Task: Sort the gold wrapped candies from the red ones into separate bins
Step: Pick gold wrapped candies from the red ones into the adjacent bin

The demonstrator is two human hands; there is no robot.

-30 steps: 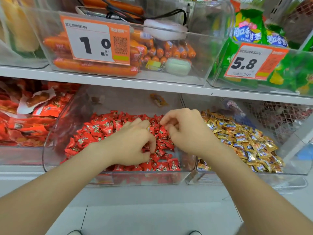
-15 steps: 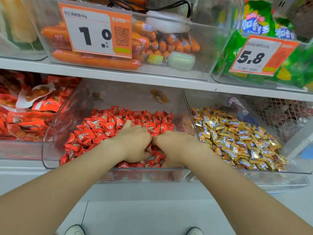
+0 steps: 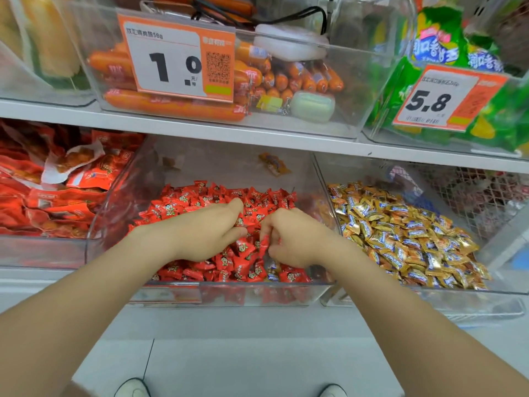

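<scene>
Both hands are down in the clear middle bin (image 3: 229, 293), among the red candies (image 3: 197, 196) that fill it from the front edge to about halfway back. The left hand (image 3: 200, 233) lies knuckles-up on the pile near the bin's centre, fingers curled down into the wrappers; I cannot tell whether it holds one. The right hand (image 3: 297, 242) sits just beside it, toward the bin's right wall. Its fingers are bent, and thumb and forefinger pinch one red candy (image 3: 264, 242) lifted a little off the heap.

Half a second ago the two hands were pressed together knuckle to knuckle nearer the front edge. Now a gap has opened between them and red wrappers show through it. A second ago the right hand was higher, close against the right wall.

Under the right hand, by the front edge, a stray gold candy (image 3: 272, 273) (blue label showing) lies among the red ones. Another gold-orange piece (image 3: 273, 164) rests alone near the back edge. The gold candies (image 3: 400, 233) are heaped in the neighbouring bin (image 3: 486, 292) on the right, with no hand on them.
</scene>
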